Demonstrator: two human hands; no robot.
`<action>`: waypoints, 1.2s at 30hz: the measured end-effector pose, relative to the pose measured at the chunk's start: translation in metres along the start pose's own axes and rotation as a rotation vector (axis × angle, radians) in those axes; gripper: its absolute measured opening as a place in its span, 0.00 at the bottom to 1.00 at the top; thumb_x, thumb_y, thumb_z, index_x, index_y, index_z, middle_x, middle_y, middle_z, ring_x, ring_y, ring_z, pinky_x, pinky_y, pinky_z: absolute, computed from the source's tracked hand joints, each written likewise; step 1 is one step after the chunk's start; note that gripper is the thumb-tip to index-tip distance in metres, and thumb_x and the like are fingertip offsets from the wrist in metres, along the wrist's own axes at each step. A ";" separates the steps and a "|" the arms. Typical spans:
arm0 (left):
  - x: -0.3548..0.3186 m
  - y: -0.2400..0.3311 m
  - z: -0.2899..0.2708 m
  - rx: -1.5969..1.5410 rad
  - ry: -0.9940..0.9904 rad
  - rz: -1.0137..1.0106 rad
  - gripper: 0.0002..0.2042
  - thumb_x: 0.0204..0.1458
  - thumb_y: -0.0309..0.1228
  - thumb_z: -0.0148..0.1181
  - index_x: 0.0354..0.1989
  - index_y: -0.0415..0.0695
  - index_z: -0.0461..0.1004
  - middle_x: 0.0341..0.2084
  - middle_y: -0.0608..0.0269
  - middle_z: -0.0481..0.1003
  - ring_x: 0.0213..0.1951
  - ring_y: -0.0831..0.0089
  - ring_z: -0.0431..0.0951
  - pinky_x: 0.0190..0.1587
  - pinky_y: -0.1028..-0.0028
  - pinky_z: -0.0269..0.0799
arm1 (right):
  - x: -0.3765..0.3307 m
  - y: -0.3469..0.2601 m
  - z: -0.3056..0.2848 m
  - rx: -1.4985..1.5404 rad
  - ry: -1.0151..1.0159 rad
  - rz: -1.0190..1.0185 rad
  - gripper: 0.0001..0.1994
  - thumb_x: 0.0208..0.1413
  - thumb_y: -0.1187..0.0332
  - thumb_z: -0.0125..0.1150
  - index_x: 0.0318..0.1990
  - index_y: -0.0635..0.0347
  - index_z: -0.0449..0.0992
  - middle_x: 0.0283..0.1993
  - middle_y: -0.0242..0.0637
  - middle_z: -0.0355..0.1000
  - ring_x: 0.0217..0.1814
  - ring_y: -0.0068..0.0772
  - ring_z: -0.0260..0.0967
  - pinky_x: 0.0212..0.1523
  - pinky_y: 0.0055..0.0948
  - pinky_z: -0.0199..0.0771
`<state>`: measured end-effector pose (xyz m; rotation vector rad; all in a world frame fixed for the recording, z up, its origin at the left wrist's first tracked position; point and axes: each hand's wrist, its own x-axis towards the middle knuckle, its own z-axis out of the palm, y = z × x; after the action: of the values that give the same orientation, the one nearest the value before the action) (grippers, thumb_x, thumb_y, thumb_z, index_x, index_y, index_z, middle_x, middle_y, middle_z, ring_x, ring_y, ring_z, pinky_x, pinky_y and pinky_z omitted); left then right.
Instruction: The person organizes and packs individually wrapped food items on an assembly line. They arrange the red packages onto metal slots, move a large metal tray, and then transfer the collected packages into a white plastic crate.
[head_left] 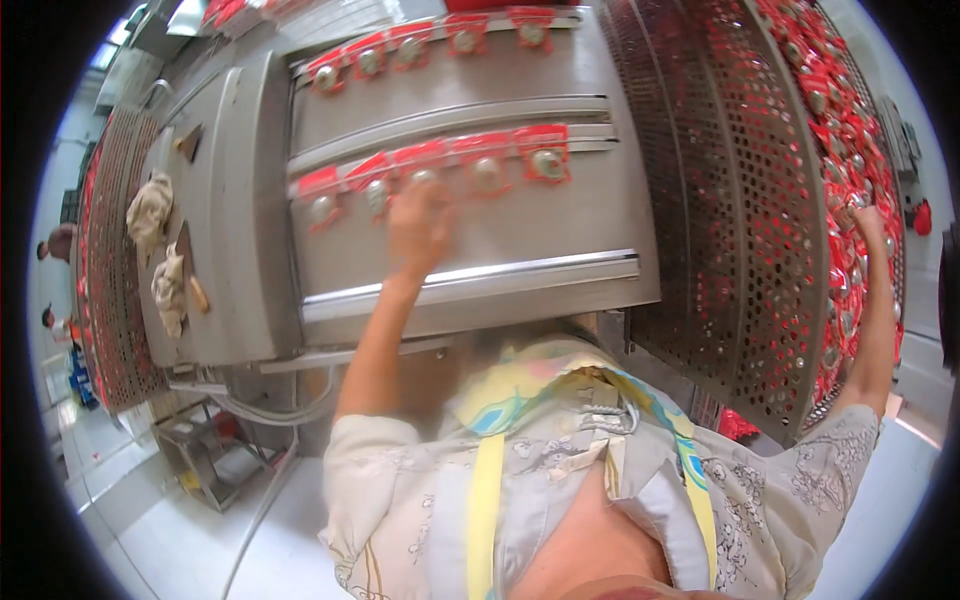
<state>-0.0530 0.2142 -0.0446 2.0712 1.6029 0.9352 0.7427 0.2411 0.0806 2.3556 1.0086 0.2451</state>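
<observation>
My left hand [420, 225], smeared by motion, is over the steel machine bed [520, 230], its fingers at the lower edge of a small red-and-clear packet [423, 176] in the nearer row. Whether the fingers grip that packet is not clear. Each packet holds a pale round item; at the right end of this row lies another packet [548, 165]. Far to my right, my right hand [869, 224] reaches into a perforated metal bin heaped with similar red packets [845, 130]. Its fingertips are among the packets, too small and partly hidden to show a grip.
A second row of packets [410, 50] lies along the farther bar. The bin's tall perforated wall [730, 200] stands right of the machine. On the left side table [225, 270] are crumpled cloths [150, 210], a wooden-handled tool [198, 294] and a scraper [187, 143].
</observation>
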 end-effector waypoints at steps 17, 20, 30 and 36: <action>0.016 -0.104 -0.003 0.528 0.406 -0.397 0.51 0.22 0.67 0.64 0.52 0.40 0.61 0.46 0.46 0.63 0.49 0.52 0.64 0.51 0.59 0.59 | -0.412 -0.501 -0.102 0.907 0.281 -0.589 0.29 0.36 0.39 0.62 0.42 0.47 0.74 0.50 0.51 0.61 0.56 0.50 0.57 0.53 0.47 0.57; 0.021 -0.108 0.002 0.482 0.419 -0.370 0.47 0.25 0.59 0.67 0.53 0.39 0.60 0.46 0.47 0.64 0.49 0.52 0.63 0.52 0.59 0.59 | -0.436 -0.529 -0.094 0.997 0.386 -0.552 0.30 0.31 0.41 0.66 0.41 0.48 0.71 0.51 0.52 0.57 0.57 0.55 0.52 0.54 0.52 0.52; -0.029 -0.104 -0.022 -0.618 -0.012 -0.565 0.33 0.40 0.43 0.63 0.54 0.40 0.62 0.43 0.57 0.67 0.42 0.69 0.70 0.43 0.66 0.70 | -0.432 -0.493 -0.081 1.354 -0.014 -0.679 0.25 0.38 0.47 0.65 0.40 0.55 0.72 0.40 0.46 0.68 0.41 0.39 0.69 0.40 0.37 0.71; -0.006 -0.091 0.018 -1.164 -0.323 -0.538 0.26 0.50 0.39 0.56 0.56 0.44 0.59 0.42 0.58 0.72 0.40 0.69 0.75 0.38 0.71 0.74 | -0.448 -0.505 -0.088 1.587 -0.773 -1.450 0.14 0.52 0.57 0.54 0.41 0.53 0.77 0.31 0.32 0.75 0.35 0.26 0.72 0.35 0.31 0.74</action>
<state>-0.1061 0.2375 -0.1177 0.8654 0.9441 0.9177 0.0889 0.2422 -0.1072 1.3529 2.4329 -2.4202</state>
